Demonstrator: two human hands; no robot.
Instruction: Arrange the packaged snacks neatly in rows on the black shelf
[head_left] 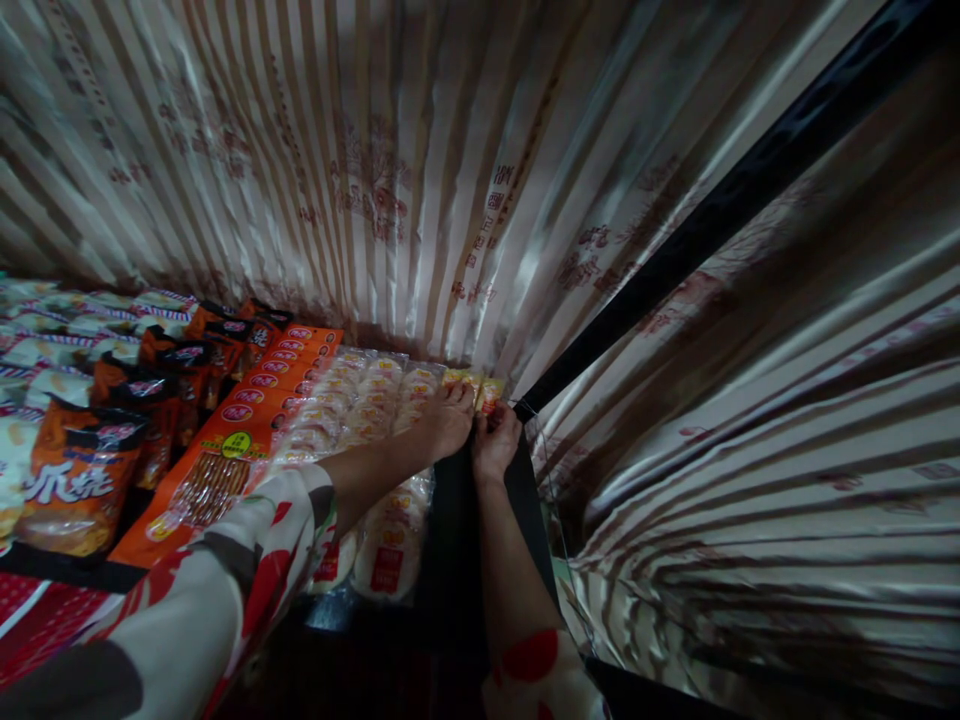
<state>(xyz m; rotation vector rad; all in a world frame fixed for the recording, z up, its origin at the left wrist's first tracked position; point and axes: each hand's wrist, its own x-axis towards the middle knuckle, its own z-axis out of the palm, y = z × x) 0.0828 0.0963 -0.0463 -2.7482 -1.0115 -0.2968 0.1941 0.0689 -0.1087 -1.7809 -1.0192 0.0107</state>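
Note:
Both my arms reach forward to the far corner of a snack display. My left hand (448, 418) rests with fingers curled over a yellow snack packet (459, 379) at the end of a row of clear-wrapped round crackers (360, 405). My right hand (494, 440) is closed beside it, pinching the edge of another yellow packet (492, 393) next to a black frame bar (720, 200). The fingertips of both hands are partly hidden in the dim light.
Orange flat packs (255, 400) and dark orange bags (79, 480) lie in rows to the left, with pale packets (45, 320) beyond. A shiny striped curtain (337, 170) hangs behind and to the right. A glass edge (551, 490) stands below my right hand.

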